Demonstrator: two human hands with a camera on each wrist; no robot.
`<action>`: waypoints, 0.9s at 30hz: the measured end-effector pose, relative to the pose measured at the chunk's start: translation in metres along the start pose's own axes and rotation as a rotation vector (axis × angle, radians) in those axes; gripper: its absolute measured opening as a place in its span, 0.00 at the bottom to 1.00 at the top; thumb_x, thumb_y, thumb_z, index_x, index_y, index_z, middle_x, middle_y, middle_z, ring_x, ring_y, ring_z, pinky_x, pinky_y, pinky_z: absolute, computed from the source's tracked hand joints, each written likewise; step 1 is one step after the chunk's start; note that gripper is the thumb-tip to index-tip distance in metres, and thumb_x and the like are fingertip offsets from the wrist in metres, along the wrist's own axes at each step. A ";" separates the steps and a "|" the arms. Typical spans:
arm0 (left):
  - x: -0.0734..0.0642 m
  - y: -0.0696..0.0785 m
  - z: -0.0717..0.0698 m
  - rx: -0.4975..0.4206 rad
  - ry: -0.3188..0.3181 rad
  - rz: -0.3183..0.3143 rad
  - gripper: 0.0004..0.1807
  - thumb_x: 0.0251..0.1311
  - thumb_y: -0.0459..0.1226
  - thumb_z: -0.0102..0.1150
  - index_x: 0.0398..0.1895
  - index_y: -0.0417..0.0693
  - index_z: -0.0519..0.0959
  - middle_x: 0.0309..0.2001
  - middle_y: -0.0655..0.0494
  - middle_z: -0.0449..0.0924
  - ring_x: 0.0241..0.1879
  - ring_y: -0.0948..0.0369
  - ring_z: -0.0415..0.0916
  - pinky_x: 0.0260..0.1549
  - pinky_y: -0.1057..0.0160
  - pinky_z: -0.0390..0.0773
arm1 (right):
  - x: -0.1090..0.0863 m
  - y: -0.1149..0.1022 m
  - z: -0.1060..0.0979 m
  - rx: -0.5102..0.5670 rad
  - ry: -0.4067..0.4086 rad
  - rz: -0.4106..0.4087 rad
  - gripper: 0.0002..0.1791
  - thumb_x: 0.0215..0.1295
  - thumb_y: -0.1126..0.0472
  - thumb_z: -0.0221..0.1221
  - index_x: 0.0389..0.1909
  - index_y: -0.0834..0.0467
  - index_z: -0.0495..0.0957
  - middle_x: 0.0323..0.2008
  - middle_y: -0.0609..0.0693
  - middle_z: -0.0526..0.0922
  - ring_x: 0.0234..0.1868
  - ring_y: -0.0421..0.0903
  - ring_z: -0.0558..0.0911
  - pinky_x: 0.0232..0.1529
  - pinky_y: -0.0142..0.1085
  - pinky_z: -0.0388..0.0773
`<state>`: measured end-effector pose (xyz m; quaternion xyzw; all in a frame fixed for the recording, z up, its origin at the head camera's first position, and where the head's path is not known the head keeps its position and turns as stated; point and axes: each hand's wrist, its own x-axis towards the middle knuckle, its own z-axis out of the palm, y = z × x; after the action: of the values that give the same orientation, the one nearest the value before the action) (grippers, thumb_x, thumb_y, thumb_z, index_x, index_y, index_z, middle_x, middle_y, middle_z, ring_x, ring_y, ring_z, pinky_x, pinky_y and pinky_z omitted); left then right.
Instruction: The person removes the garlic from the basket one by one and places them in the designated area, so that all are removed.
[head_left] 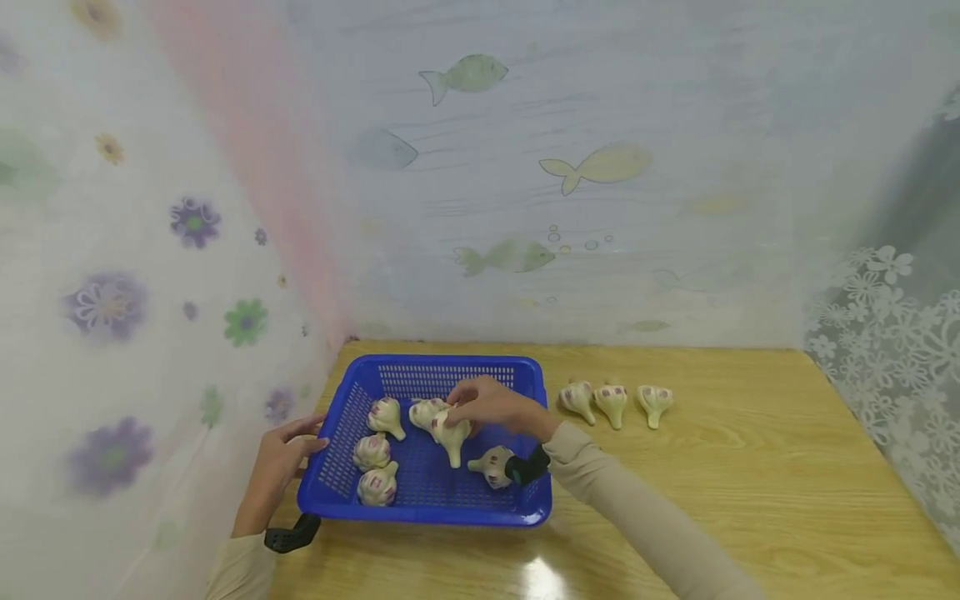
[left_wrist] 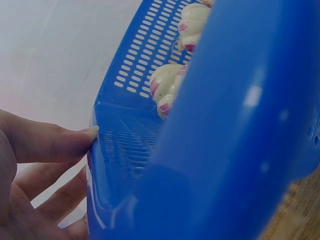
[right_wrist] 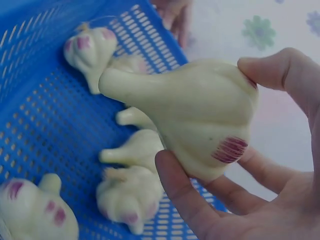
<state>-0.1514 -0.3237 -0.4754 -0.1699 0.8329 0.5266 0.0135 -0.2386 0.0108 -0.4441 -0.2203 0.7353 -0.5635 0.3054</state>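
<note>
My right hand (head_left: 495,407) grips a garlic bulb (head_left: 453,435) over the blue basket (head_left: 423,515). In the right wrist view, thumb and fingers hold this cream bulb (right_wrist: 200,112) with purple streaks, its stem pointing left. Below it in the basket lie several more garlic bulbs (head_left: 378,485), most of them along the left side and one near the right wall. My left hand (head_left: 279,467) is at the basket's left side. Seen from the left wrist, its thumb pinches the blue rim (left_wrist: 97,150) while the other fingers lie outside the wall.
Three garlic bulbs (head_left: 611,402) stand in a row on the wooden table (head_left: 735,483), right of the basket. A painted wall (head_left: 600,275) rises behind the table, and a flowered wall (head_left: 150,358) stands close on the left.
</note>
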 end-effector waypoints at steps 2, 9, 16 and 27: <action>-0.001 0.001 0.000 -0.007 -0.006 -0.003 0.26 0.60 0.35 0.56 0.63 0.40 0.71 0.55 0.38 0.72 0.35 0.56 0.78 0.31 0.57 0.81 | -0.004 -0.001 -0.006 -0.012 -0.007 -0.010 0.17 0.54 0.60 0.66 0.43 0.62 0.77 0.36 0.53 0.79 0.32 0.46 0.80 0.36 0.46 0.80; 0.003 0.003 -0.001 0.006 -0.009 0.013 0.25 0.60 0.36 0.56 0.63 0.42 0.71 0.55 0.39 0.71 0.35 0.57 0.78 0.30 0.58 0.80 | -0.025 -0.005 -0.027 -0.050 0.000 -0.038 0.19 0.57 0.59 0.65 0.48 0.60 0.75 0.44 0.54 0.76 0.40 0.49 0.76 0.36 0.42 0.77; 0.004 0.004 -0.002 0.012 -0.019 0.009 0.26 0.60 0.36 0.56 0.63 0.42 0.71 0.55 0.39 0.70 0.36 0.57 0.77 0.32 0.57 0.80 | -0.048 -0.010 -0.046 -0.037 0.009 -0.087 0.20 0.58 0.60 0.64 0.48 0.62 0.72 0.49 0.55 0.73 0.50 0.54 0.72 0.39 0.44 0.76; 0.002 -0.001 -0.001 0.001 -0.009 -0.004 0.26 0.60 0.35 0.56 0.63 0.40 0.70 0.55 0.37 0.70 0.34 0.57 0.78 0.31 0.57 0.80 | -0.085 -0.016 -0.075 -0.112 0.051 -0.133 0.18 0.58 0.61 0.63 0.47 0.60 0.71 0.52 0.56 0.72 0.55 0.54 0.70 0.52 0.46 0.69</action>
<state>-0.1527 -0.3252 -0.4762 -0.1693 0.8327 0.5269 0.0184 -0.2305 0.1157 -0.3987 -0.2708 0.7569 -0.5461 0.2356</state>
